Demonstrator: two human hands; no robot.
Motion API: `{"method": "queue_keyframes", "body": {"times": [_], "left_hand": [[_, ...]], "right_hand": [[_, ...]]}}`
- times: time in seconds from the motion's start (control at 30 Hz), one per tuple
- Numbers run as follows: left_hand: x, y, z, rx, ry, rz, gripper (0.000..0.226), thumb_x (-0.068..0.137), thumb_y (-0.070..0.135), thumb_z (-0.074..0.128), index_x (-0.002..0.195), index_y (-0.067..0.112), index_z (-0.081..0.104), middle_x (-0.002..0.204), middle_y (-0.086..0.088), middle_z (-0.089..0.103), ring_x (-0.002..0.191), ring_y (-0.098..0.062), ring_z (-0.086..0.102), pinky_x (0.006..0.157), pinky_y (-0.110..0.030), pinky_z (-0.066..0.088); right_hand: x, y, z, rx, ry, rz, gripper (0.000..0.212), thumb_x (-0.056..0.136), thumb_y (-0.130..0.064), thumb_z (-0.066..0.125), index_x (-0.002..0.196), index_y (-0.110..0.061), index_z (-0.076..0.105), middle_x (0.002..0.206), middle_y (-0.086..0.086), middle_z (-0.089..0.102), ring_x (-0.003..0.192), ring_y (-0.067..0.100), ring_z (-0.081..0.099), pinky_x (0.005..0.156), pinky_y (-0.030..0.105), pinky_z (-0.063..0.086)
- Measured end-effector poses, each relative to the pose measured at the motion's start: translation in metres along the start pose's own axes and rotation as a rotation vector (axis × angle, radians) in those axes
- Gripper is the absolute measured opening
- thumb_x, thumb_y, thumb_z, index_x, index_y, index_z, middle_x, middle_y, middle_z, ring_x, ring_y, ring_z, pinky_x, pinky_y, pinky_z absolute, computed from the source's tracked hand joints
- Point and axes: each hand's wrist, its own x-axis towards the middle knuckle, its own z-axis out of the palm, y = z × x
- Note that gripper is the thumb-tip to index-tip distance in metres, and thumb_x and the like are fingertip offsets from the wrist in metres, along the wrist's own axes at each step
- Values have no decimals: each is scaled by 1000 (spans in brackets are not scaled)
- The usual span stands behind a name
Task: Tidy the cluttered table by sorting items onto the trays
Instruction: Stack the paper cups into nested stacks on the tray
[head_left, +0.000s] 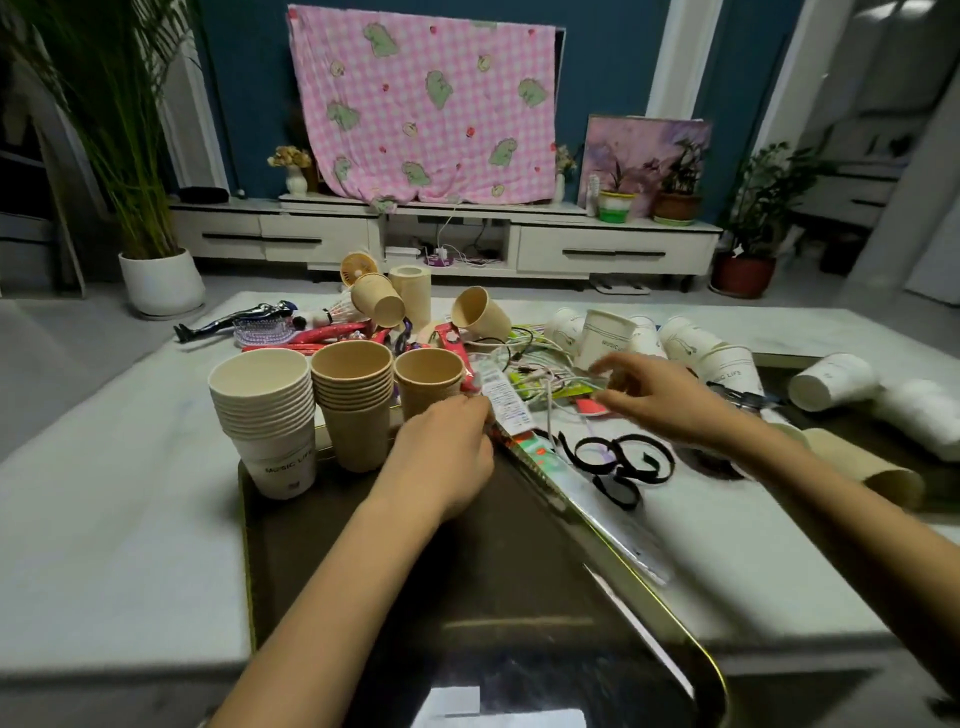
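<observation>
Pinching the long flat packet (511, 410) near its upper end, the left grip (447, 447) is holding it slanted over the dark tray (311, 545), probably to lay it beside the stacked paper cups (353, 400). The right grip (660, 400) is hovering over tangled cables (540, 364), too blurred to tell whether it is pinching anything.

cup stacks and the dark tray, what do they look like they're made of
The white stack of cups and the tan cup stacks look like matte paper: thin walls, rolled rims. The dark rectangular tray looks glossy, metal or coated plastic, judging by its reflections and shiny gold rim; I cannot tell which.
</observation>
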Motion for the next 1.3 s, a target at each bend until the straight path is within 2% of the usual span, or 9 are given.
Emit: {"method": "queue_keyframes", "body": {"times": [0.13, 0.27, 0.37, 0.53, 0.7, 0.93, 1.13, 1.2, 1.3], "left_hand": [[3, 17, 0, -60, -111, -30, 31, 92, 18, 40, 119, 19, 54, 122, -7, 58, 109, -25, 55, 84, -36, 46], [1, 31, -2, -68, -152, -25, 30, 93, 18, 40, 120, 19, 54, 124, -8, 56, 110, -25, 54, 91, -41, 46], [-1, 35, -7, -90, -162, -38, 30, 93, 18, 40, 121, 19, 54, 125, -9, 55, 111, -25, 53, 94, -42, 45], [-2, 33, -21, -121, -114, -54, 31, 93, 15, 39, 119, 18, 55, 124, -10, 56, 111, -26, 52, 94, -42, 45], [-3, 30, -24, -149, -83, -82, 30, 93, 16, 39, 119, 19, 55, 123, -8, 56, 106, -23, 54, 90, -39, 47], [-2, 33, -20, -161, -142, -81, 30, 93, 16, 40, 119, 17, 55, 125, -10, 55, 110, -25, 53, 95, -43, 46], [1, 26, -15, -167, -200, -149, 30, 94, 16, 41, 121, 16, 54, 125, -9, 54, 106, -23, 54, 92, -39, 47], [1, 23, -11, -150, -281, -205, 31, 94, 15, 42, 123, 14, 52, 122, -9, 55, 101, -20, 54, 86, -33, 48], [-2, 18, -8, -120, -401, -274, 32, 94, 14, 44, 125, 11, 49, 120, -9, 55, 98, -18, 54, 79, -27, 45]], "right_hand": [[-38, 55, -41, -123, 207, 149, 36, 79, -2, 64, 114, -9, 59, 105, 13, 58, 83, 16, 49, 75, 24, 37], [-61, 93, -57, -473, 80, 282, 53, 77, -12, 62, 129, -13, 48, 120, 17, 49, 106, 29, 48, 88, 34, 41], [-65, 109, -50, -626, 79, 290, 46, 83, -22, 61, 125, -13, 48, 115, 14, 52, 101, 30, 51, 76, 34, 44], [-66, 123, -46, -636, 248, 290, 22, 89, -13, 51, 111, -11, 52, 107, 11, 59, 88, 32, 57, 60, 34, 39], [-70, 130, -52, -584, 193, 306, 11, 87, -21, 60, 95, -14, 58, 99, 7, 59, 86, 27, 56, 60, 30, 35], [-84, 103, -63, -602, 268, 158, 6, 86, -6, 54, 80, -8, 54, 84, 14, 60, 73, 32, 51, 57, 39, 41], [-86, 31, -77, -374, 384, -121, 3, 86, -9, 59, 89, -9, 58, 79, 4, 61, 67, 21, 52, 56, 34, 45], [-70, 1, -66, -178, 399, -128, 6, 88, -14, 58, 93, -15, 56, 74, -4, 58, 65, 14, 55, 56, 25, 46], [-38, -38, -34, 115, 322, -83, 6, 91, -14, 55, 97, -16, 55, 78, 5, 61, 64, 15, 56, 55, 27, 47]]}}
